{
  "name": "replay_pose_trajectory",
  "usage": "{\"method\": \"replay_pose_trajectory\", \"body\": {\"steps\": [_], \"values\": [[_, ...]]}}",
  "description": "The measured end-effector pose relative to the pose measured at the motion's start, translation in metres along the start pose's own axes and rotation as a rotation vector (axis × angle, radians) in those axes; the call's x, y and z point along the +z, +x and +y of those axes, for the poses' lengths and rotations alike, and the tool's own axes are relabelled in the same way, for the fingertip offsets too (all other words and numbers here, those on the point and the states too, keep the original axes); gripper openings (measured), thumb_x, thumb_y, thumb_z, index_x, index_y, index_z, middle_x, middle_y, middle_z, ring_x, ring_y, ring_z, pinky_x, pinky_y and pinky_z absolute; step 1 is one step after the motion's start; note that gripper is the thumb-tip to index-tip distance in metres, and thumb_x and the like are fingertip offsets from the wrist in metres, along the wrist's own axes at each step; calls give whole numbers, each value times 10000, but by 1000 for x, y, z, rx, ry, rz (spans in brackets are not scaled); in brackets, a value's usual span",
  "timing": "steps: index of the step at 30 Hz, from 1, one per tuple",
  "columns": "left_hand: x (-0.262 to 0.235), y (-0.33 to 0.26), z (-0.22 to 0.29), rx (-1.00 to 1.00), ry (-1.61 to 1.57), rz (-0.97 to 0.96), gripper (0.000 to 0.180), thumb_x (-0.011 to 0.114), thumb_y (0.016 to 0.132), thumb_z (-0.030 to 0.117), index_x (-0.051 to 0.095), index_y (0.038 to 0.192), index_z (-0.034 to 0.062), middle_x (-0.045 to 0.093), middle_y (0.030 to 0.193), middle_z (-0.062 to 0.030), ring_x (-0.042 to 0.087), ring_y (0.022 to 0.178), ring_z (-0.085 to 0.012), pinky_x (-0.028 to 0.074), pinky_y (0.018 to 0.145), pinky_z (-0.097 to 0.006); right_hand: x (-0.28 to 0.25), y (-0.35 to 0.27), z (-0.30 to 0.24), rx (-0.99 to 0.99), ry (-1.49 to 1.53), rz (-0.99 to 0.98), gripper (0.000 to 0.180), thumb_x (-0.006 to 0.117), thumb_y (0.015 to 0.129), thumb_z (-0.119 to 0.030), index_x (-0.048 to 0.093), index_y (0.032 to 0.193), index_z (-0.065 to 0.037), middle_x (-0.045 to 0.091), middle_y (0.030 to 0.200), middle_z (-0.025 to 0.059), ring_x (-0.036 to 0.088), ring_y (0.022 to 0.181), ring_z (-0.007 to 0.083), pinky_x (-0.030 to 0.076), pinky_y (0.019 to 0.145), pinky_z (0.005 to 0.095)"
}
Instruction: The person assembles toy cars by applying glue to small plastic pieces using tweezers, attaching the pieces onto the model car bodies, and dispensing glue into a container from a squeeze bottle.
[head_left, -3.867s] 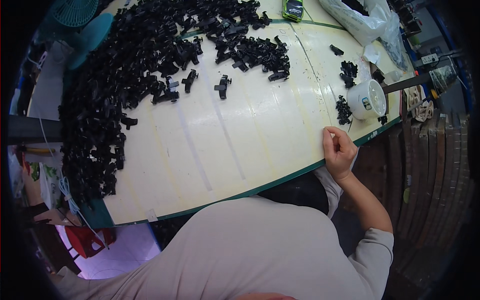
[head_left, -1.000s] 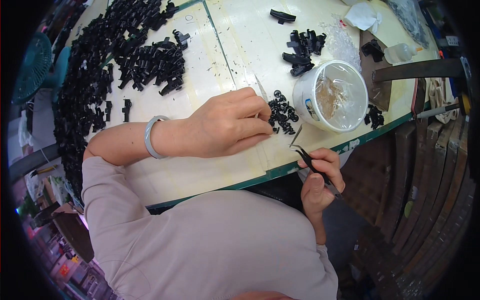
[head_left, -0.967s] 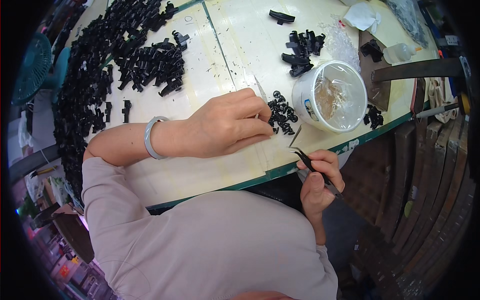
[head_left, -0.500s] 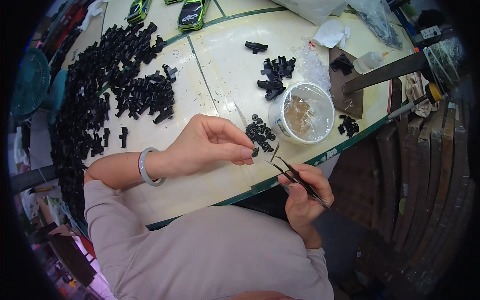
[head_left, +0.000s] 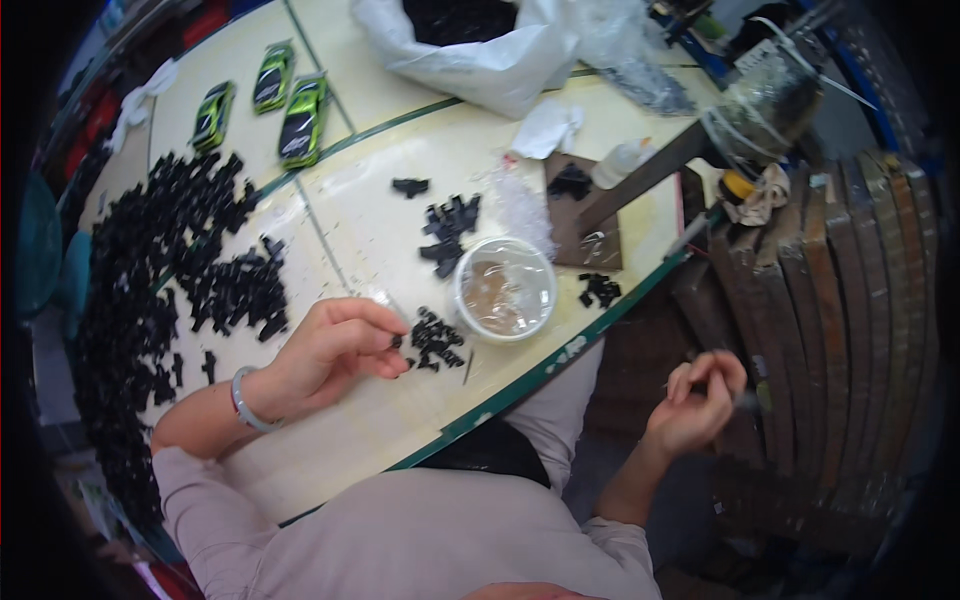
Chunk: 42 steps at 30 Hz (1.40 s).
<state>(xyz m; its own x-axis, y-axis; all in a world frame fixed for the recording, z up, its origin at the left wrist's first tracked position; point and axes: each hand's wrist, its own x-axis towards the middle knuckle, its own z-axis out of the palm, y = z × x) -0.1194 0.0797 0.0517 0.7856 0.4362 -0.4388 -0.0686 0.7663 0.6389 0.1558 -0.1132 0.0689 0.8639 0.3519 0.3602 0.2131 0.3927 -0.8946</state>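
My left hand (head_left: 335, 350), a pale bangle at its wrist, pinches a tiny black part (head_left: 397, 341) between thumb and fingertips, low over the table. Right beside it lies a small heap of black plastic pieces (head_left: 436, 340), with a thin dark rod (head_left: 468, 367) near the heap's edge. A round white tub (head_left: 462, 310) covered in clear film stands just beyond. Past the table's front edge, my right hand (head_left: 700, 400) is raised with curled fingers. Tweezers (head_left: 746, 401) in it show only as a blurred grey streak, mostly hidden by the fingers.
A large pile of black parts (head_left: 130, 310) spreads over the left side. Three green toy cars (head_left: 303, 125) stand at the back. A white sack (head_left: 470, 70), a metal post (head_left: 640, 175) and a squeeze bottle (head_left: 620, 163) are at the far right. Brown stacked boards (head_left: 790, 330) line the right.
My right hand with the tweezers has swung away to the right, off the table edge. The left hand still pinches its small part. The whole view has shifted, showing more of the table's far side.
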Motion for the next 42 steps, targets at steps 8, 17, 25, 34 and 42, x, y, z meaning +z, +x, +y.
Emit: {"method": "replay_pose_trajectory", "body": {"steps": [8,17,25,34,42], "values": [[-8,5,-4,44,-29,-35,130,518,754,-40,596,859,-33,634,752,-132,665,699,-221,563,639,-279,32,146,89,275,-424,-514,454,679,726,-13,546,1159,24,609,1058,92,563,933,129,444,759,247],[-18,17,-15,48,-133,-196,195,536,766,-42,604,948,-39,633,842,-117,660,732,-213,556,674,-278,64,184,132,522,-280,-827,396,671,679,20,579,1063,-10,606,806,-28,392,449,13,248,385,173],[-16,23,-12,35,-15,-211,182,521,815,-15,604,970,-66,651,815,-151,660,744,-183,547,686,-241,49,190,126,467,-138,-674,360,562,844,-22,468,1190,-55,619,922,-3,342,430,-2,208,340,156],[-21,21,-13,68,-64,-218,177,508,805,-15,598,950,-63,646,809,-147,659,733,-178,549,682,-237,-86,154,59,286,-24,-262,285,479,923,-188,415,1144,-20,556,1089,125,240,387,6,163,314,157],[-11,24,18,306,146,204,227,530,851,60,596,1045,-37,612,864,-66,603,786,-109,500,758,-216,-98,44,-4,185,42,-388,556,492,904,-315,301,1305,19,488,905,67,254,373,6,190,318,159]]}}
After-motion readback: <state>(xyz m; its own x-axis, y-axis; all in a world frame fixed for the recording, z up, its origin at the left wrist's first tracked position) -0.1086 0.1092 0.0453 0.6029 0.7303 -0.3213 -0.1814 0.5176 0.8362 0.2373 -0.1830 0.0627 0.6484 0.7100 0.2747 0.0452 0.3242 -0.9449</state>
